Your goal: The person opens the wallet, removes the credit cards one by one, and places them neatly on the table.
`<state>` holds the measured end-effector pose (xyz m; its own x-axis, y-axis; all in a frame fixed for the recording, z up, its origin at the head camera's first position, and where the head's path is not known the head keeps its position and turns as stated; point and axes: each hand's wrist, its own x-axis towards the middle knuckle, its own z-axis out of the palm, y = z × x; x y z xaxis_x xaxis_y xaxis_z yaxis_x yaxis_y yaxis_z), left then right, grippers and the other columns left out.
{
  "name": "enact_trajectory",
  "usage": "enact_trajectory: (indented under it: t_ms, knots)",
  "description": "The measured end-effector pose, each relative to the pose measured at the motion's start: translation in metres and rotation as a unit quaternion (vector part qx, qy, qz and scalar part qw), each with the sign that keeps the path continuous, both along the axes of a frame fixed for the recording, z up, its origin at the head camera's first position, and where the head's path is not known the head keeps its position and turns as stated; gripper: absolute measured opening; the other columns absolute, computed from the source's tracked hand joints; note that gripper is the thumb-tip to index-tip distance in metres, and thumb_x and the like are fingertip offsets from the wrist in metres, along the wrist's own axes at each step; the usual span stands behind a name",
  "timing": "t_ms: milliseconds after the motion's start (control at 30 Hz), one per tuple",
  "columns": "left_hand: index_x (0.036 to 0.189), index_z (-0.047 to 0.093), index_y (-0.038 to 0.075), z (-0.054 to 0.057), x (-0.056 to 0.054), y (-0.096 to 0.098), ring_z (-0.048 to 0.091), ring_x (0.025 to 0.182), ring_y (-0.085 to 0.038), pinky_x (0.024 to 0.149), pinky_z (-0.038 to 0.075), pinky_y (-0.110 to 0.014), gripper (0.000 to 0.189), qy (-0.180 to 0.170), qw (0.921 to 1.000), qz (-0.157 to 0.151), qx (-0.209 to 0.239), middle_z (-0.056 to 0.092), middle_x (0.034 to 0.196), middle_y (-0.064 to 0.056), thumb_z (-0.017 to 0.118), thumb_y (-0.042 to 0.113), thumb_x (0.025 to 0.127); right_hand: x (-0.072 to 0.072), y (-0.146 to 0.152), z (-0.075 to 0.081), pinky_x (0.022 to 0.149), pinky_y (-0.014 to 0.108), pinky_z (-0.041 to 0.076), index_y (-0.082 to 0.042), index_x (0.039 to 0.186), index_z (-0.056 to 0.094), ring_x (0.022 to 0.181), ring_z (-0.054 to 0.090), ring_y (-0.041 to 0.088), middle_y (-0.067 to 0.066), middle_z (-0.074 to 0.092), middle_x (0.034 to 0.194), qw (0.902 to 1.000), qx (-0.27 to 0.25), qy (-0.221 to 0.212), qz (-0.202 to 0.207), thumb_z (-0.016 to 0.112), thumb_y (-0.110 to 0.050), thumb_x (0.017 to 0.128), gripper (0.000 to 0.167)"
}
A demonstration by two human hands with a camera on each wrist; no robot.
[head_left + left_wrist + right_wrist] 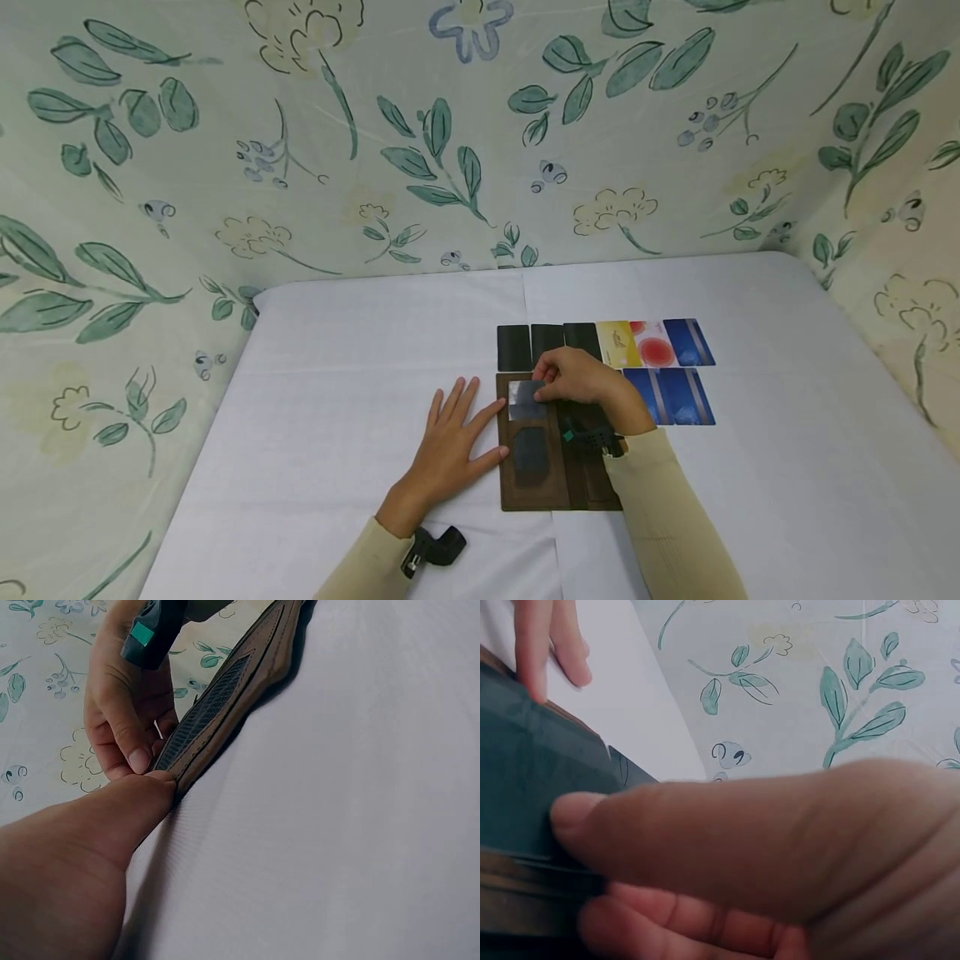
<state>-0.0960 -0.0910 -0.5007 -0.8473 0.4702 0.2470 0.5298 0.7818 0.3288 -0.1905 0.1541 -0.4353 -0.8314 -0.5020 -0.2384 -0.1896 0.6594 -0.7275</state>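
Note:
A brown wallet (512, 498) lies unfolded on the white-covered table, partly under my right forearm. At the top of its left panel is a dark, shiny card (522, 403). My right hand (581, 382) pinches this card at its right edge; in the right wrist view the thumb lies on the dark card's face (525, 772). Fingers spread, my left hand (447, 440) rests on the cloth, its thumb and index tips at the wallet's left edge. A dark mesh window (210, 709) shows in the wallet in the left wrist view.
Behind the wallet runs a row of cards: several black cards (513, 348), a yellow card (617, 343), a white card with red circles (656, 350) and a blue card (688, 342). More blue cards (688, 397) lie in front, beside my right wrist. A floral curtain (465, 225) hangs behind the table.

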Motion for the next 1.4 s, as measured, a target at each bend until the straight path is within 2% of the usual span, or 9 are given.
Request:
enact_trajectory:
  t_ms: [200, 533, 800, 1133, 1267, 1400]
  knots:
    - [0.146, 0.044, 0.028, 0.0003, -0.0005, 0.0002, 0.013, 0.147, -0.033, 0.113, 0.008, -0.059, 0.062, -0.005, 1.0000, 0.002, -0.006, 0.022, 0.158, -0.015, 0.053, 0.057, 0.092, 0.0010, -0.0001, 0.0018, 0.063, 0.029, 0.047, -0.004, 0.095, 0.064, 0.070, 0.053, 0.018, 0.003, 0.059, 0.078, 1.0000, -0.003, 0.003, 0.005, 0.077, -0.012, 0.081, 0.020]
    - [0.145, 0.045, 0.027, 0.0004, 0.0006, 0.0002, 0.014, 0.146, -0.034, 0.113, 0.009, -0.060, 0.062, -0.006, 1.0000, 0.002, -0.005, 0.023, 0.158, -0.014, 0.053, 0.057, 0.092, 0.0000, 0.0020, 0.0002, 0.057, 0.031, 0.048, -0.005, 0.104, 0.060, 0.061, 0.056, 0.017, 0.004, 0.061, 0.073, 0.9996, -0.026, -0.009, 0.008, 0.070, -0.010, 0.088, 0.019]
    - [0.146, 0.044, 0.028, 0.0006, -0.0003, 0.0002, 0.013, 0.147, -0.033, 0.114, 0.009, -0.059, 0.061, -0.005, 0.9999, 0.002, -0.012, 0.022, 0.158, -0.014, 0.052, 0.057, 0.092, -0.0007, 0.0011, 0.0001, 0.060, 0.029, 0.049, 0.001, 0.103, 0.062, 0.062, 0.054, 0.016, 0.004, 0.059, 0.074, 0.9995, -0.022, -0.021, -0.004, 0.074, -0.014, 0.084, 0.027]
    - [0.146, 0.043, 0.029, 0.0004, -0.0003, -0.0004, 0.011, 0.147, -0.032, 0.114, 0.007, -0.058, 0.062, -0.012, 0.9998, 0.006, -0.016, 0.020, 0.159, -0.013, 0.051, 0.059, 0.092, -0.0013, 0.0018, -0.0017, 0.058, 0.030, 0.046, -0.004, 0.102, 0.059, 0.061, 0.053, 0.016, 0.004, 0.057, 0.071, 0.9994, -0.031, -0.008, 0.012, 0.073, -0.011, 0.085, 0.023]
    - [0.146, 0.043, 0.029, 0.0007, -0.0003, -0.0004, 0.011, 0.147, -0.032, 0.114, 0.007, -0.058, 0.063, -0.013, 0.9998, 0.006, -0.014, 0.020, 0.159, -0.013, 0.050, 0.060, 0.092, -0.0021, 0.0021, -0.0030, 0.056, 0.031, 0.046, -0.007, 0.106, 0.058, 0.060, 0.056, 0.018, 0.005, 0.060, 0.071, 0.9993, -0.034, -0.013, 0.002, 0.070, -0.012, 0.088, 0.023]
    - [0.146, 0.043, 0.029, 0.0009, -0.0004, -0.0002, 0.011, 0.147, -0.032, 0.114, 0.007, -0.058, 0.063, -0.013, 0.9998, 0.005, -0.013, 0.020, 0.159, -0.013, 0.051, 0.059, 0.092, -0.0030, 0.0021, -0.0036, 0.057, 0.031, 0.050, -0.005, 0.108, 0.057, 0.060, 0.058, 0.019, 0.006, 0.062, 0.073, 0.9990, -0.033, -0.026, -0.012, 0.071, -0.014, 0.087, 0.026]
